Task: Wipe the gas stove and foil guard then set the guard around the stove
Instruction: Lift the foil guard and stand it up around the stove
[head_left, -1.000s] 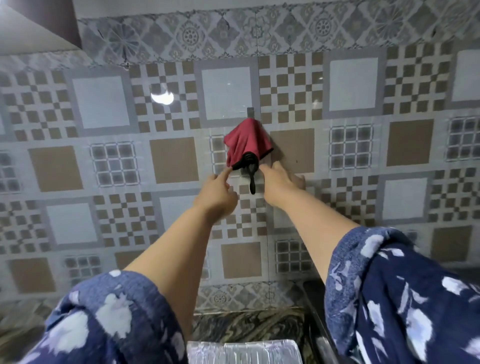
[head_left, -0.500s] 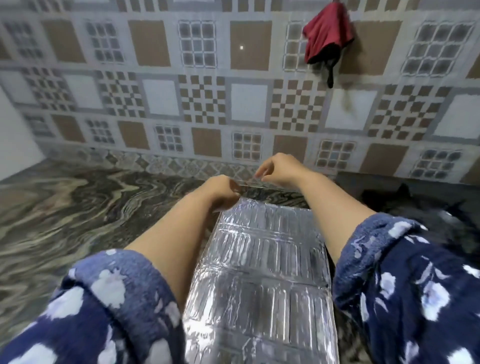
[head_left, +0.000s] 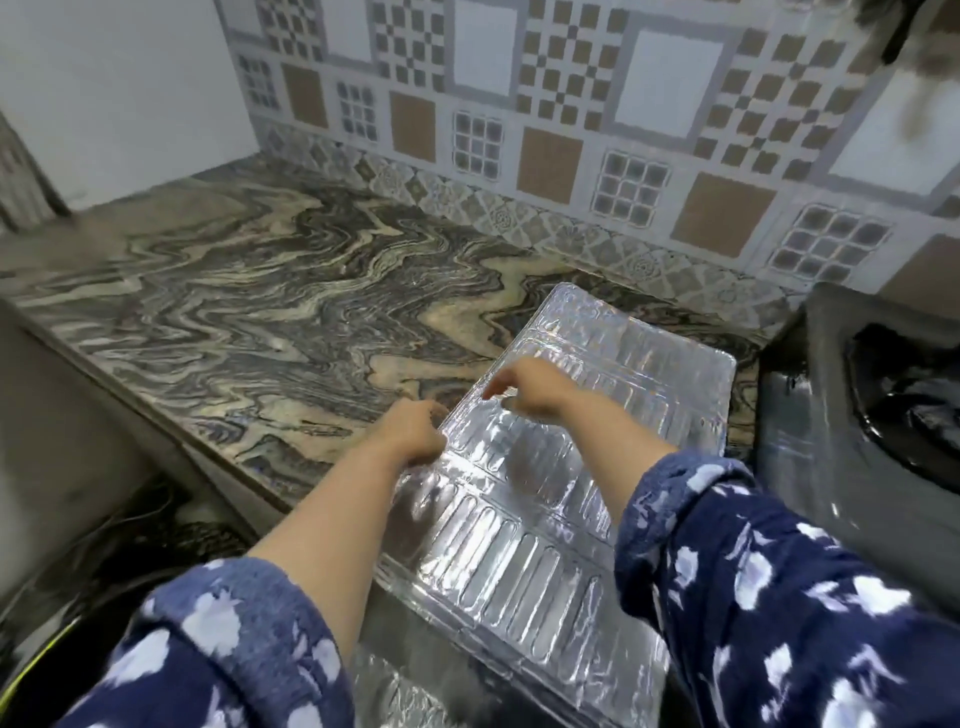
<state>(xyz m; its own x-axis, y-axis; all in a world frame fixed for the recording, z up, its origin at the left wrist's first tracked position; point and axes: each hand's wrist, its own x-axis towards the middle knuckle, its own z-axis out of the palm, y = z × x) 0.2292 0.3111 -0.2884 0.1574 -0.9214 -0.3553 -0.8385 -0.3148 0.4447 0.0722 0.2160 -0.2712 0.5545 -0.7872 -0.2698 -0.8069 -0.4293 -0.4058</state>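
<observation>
At guard's left edge, left hand (head_left: 413, 434) curled, grip unclear. Right hand (head_left: 530, 387) over guard, fingers loosely bent, holding nothing. Guard (head_left: 524, 525): embossed silver foil, folded flat on marbled counter (head_left: 260, 322), just beside black stove (head_left: 852, 415).

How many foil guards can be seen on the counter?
1. The foil guard lies flat on the marble counter, left of the gas stove, under both hands. Any folded panels beneath it would be hidden.
</observation>
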